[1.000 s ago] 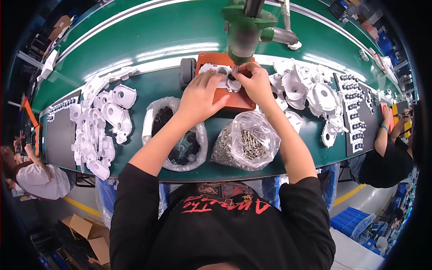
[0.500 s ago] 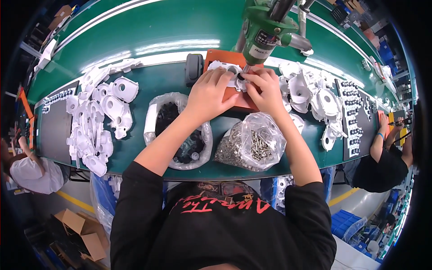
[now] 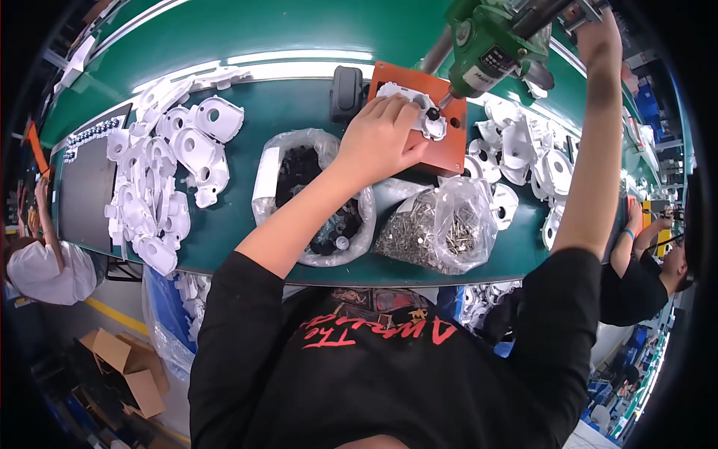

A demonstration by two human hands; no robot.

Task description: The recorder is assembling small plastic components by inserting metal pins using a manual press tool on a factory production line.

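My left hand [image 3: 380,141] presses a white plastic housing [image 3: 402,91] down onto an orange plate [image 3: 453,156], its fingers bent over the near edge. A small round black piece [image 3: 433,114] sits on the housing, to the right of my fingertips. Just above that piece is the narrow metal tip [image 3: 446,100] of a green bench press [image 3: 486,56]. My right hand [image 3: 598,41] is raised at the far right, closed round the metal lever [image 3: 582,16] of the press; its fingers are partly hidden.
Piles of white housings [image 3: 153,165] [image 3: 516,146] lie left and right. Nearer me stand a bag of black pieces [image 3: 299,168] and a bag of screws [image 3: 456,238]. A dark grey case [image 3: 346,93] is beside the plate. Other people work at both sides.
My right hand has left the housing and risen to the lever at the far right. My left hand stays on the housing. The whole view has shifted a little.
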